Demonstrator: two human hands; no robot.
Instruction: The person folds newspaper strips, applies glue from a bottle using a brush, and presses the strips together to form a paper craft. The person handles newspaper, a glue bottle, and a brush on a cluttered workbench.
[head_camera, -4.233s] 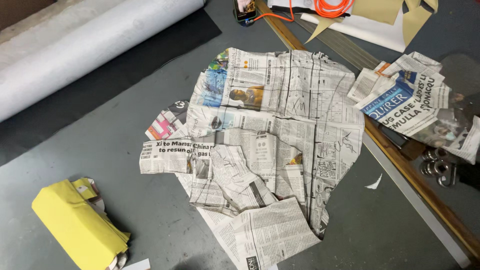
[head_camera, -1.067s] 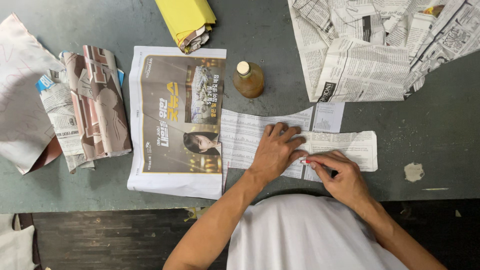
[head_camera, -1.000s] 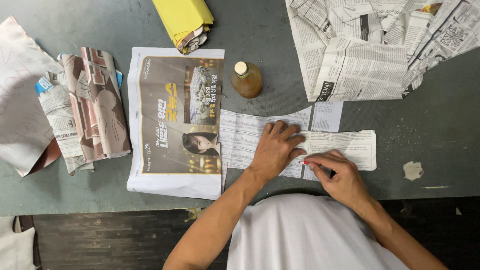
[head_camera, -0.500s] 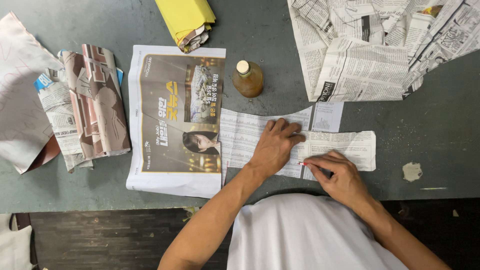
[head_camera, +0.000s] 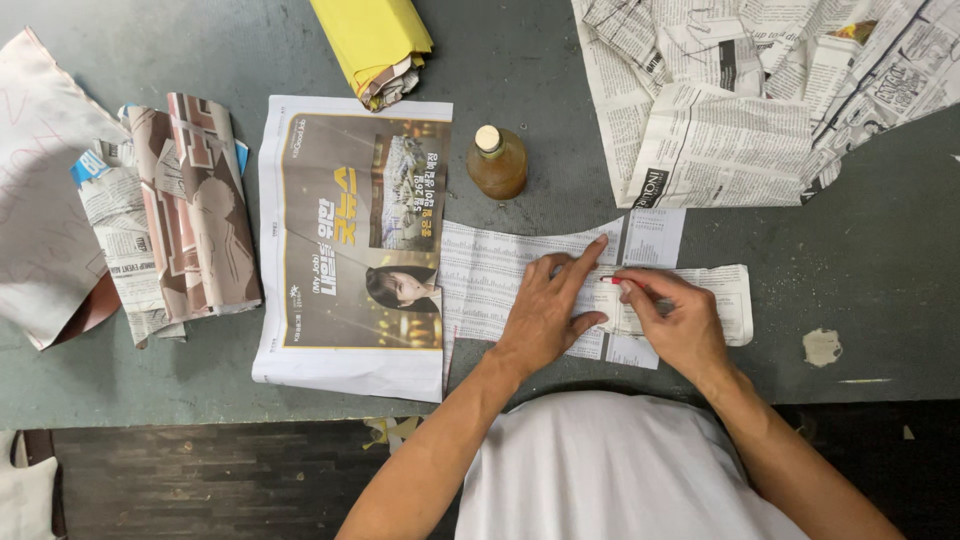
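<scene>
**On the tabletop: strip marking under way, sheet lying crosswise**

At the near edge of the tabletop (head_camera: 880, 300) we see a long strip of newsprint (head_camera: 490, 280) lying flat, just right of a full-colour newspaper sheet (head_camera: 350, 240) and touching its edge. Left hand (head_camera: 548, 310) lies palm down on the strip, fingers spread, index finger stretched toward the far edge; its grip is open and holds nothing, only pressing the paper. Right hand (head_camera: 680, 322) is pinched shut around a thin red-tipped stick (head_camera: 612, 281), most likely a pen or pencil, with the tip on the paper between the two hands.

Progress, as we judge it: the strip is already cut or torn to shape and smoothed down. Whether lines have been drawn on it we cannot tell. A heap of unused newspaper (head_camera: 760, 90) sits at the far right, a rolled bundle (head_camera: 180, 210) to the left.

Orientation: the strip's long axis runs left to right, parallel to the near tabletop edge; its right end reaches past the right hand. A small corked bottle (head_camera: 497, 162) stands upright just beyond it, a yellow folded packet (head_camera: 375, 40) farther off.
</scene>
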